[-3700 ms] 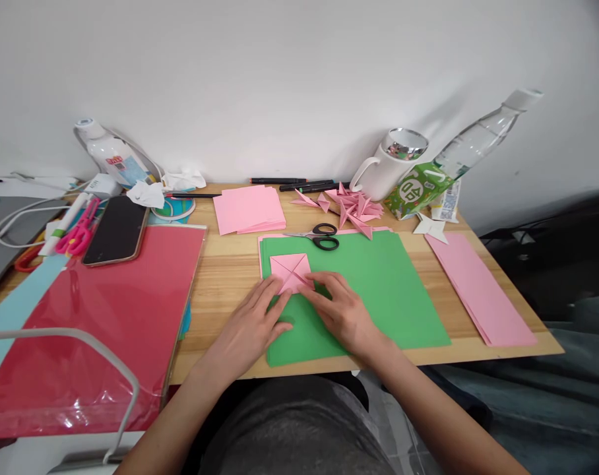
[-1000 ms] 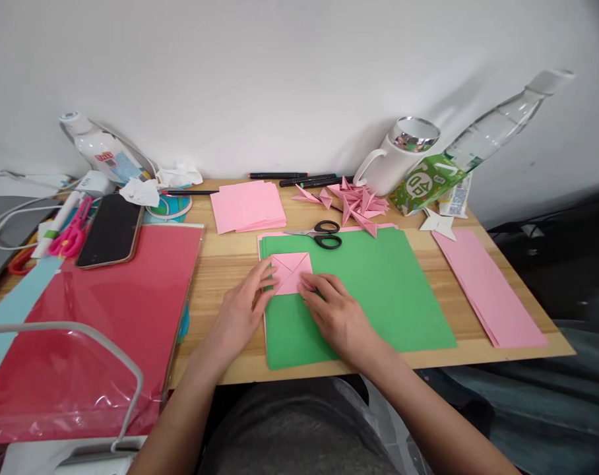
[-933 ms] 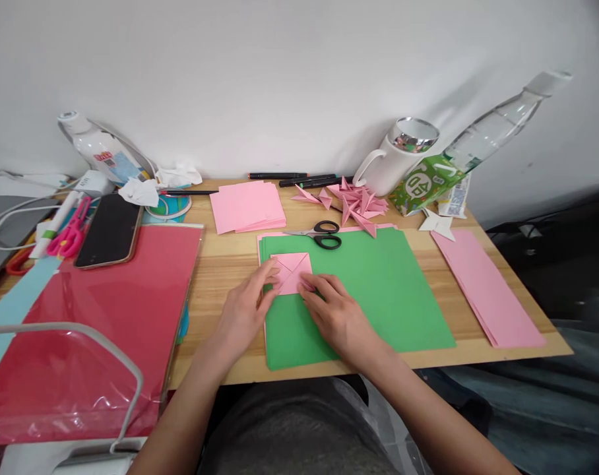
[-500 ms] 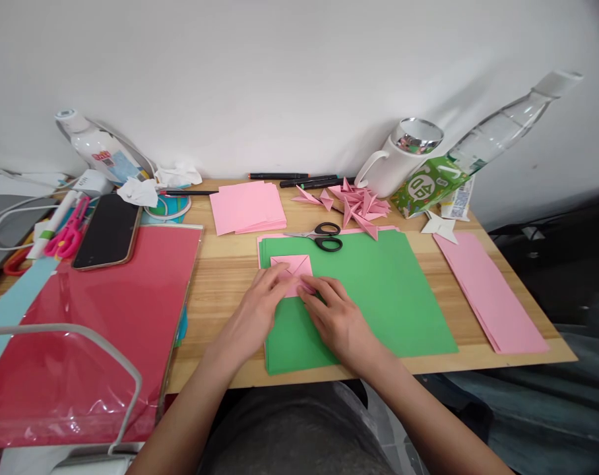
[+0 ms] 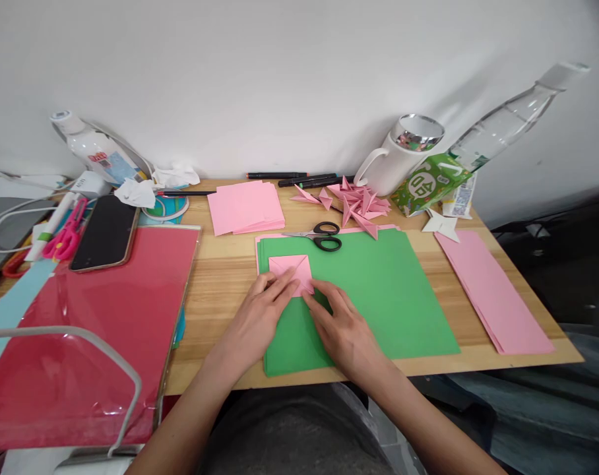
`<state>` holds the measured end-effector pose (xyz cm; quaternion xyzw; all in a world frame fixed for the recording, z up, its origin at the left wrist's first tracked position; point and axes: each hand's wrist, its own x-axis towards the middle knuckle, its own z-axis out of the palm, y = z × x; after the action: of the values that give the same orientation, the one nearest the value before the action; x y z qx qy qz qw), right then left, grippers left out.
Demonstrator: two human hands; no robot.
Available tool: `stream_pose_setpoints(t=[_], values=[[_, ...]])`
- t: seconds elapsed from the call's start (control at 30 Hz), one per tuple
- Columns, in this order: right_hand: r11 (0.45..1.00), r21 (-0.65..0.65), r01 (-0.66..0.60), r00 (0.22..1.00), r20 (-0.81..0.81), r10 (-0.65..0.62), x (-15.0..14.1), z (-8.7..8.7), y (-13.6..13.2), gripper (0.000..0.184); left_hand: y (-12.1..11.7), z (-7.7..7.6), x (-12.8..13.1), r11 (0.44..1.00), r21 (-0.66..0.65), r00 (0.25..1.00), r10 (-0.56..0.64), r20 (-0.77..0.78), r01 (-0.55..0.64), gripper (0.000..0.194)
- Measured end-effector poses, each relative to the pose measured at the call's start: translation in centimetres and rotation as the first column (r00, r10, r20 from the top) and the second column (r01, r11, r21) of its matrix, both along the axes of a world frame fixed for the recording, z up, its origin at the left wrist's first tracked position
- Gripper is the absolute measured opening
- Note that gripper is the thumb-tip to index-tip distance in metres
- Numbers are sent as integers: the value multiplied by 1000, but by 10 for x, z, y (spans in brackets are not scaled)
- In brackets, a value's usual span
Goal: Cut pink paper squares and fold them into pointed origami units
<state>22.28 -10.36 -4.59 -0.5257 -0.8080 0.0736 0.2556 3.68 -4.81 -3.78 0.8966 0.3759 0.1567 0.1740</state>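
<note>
A small square of folded pink paper (image 5: 290, 265) with diagonal creases lies on a stack of green paper (image 5: 378, 297). My left hand (image 5: 260, 313) rests its outstretched fingers on the square, pressing from the lower left. At the lower right corner, my right hand (image 5: 343, 326) has its thumb and index finger on the paper's edges, the corner between them. Fingertips hide part of the lower half. Just beyond the square, black-handled scissors (image 5: 326, 236) lie on the green stack.
Behind are a pink paper stack (image 5: 247, 208), folded pink pieces (image 5: 361, 204), markers (image 5: 309, 179) and a white mug (image 5: 396, 158). At right lie pink sheets (image 5: 492, 293) and a white folded star (image 5: 442, 225). Left are a phone (image 5: 106, 232) and a red pack (image 5: 111, 323).
My left fingers have shifted slightly lower on the pink square. My right fingers have drawn a little right, to its corner and edge, uncovering more paper.
</note>
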Motion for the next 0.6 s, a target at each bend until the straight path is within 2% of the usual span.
stream_pose_setpoints(t=[0.2, 0.37, 0.5, 0.6], values=[[995, 61, 82, 992, 92, -88, 9, 2, -2, 32, -1, 5, 2, 1000, -9, 999, 14, -43, -15, 41], [996, 68, 64, 995, 67, -68, 19, 1, -5, 34, 4, 5, -1, 999, -28, 999, -24, 29, 25, 42], [996, 77, 36, 998, 56, -41, 9, 2, -3, 36, 11, 2, -5, 998, -34, 995, -43, 86, 46, 43], [995, 99, -6, 993, 118, -6, -7, 4, 2, 38, 16, -3, -5, 998, -22, 990, -64, 125, 67, 45]])
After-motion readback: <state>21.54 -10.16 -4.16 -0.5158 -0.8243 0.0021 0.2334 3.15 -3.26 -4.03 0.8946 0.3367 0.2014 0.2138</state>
